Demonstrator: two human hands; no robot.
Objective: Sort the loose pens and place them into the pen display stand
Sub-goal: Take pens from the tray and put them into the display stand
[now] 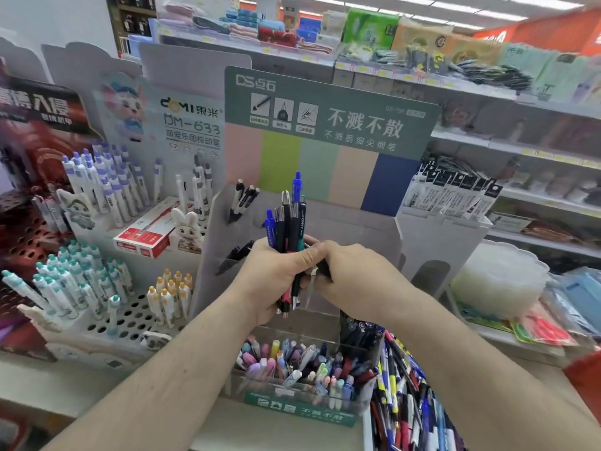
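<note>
Head view, frame centre: we hold a bundle of pens [287, 229], blue, black and one pink-barrelled, upright in our left hand [276, 275], fingers wrapped round the barrels, tips pointing down below the palm. Our right hand [354, 281] sits just beside it, touching the left thumb, fingers curled and pinching a dark pen [323, 268] at the edge of the bundle.

Behind the hands: the grey pen display stand [357, 229] with a green header card [328, 115] and pastel colour bands; a few black-and-white pens [244, 200] stand in its upper-left slots, and darker ones lower down.

Lower centre: a clear tray of pastel pens [292, 369]. Lower right: a loose heap of mixed pens [403, 402].

Left of frame: a perforated white stand with purple-capped pens [104, 180], teal-capped pens [65, 281] and orange-capped pens [172, 294]; a red pen box [146, 236].

Right of frame: packaged refills [455, 190] in a white holder.
</note>
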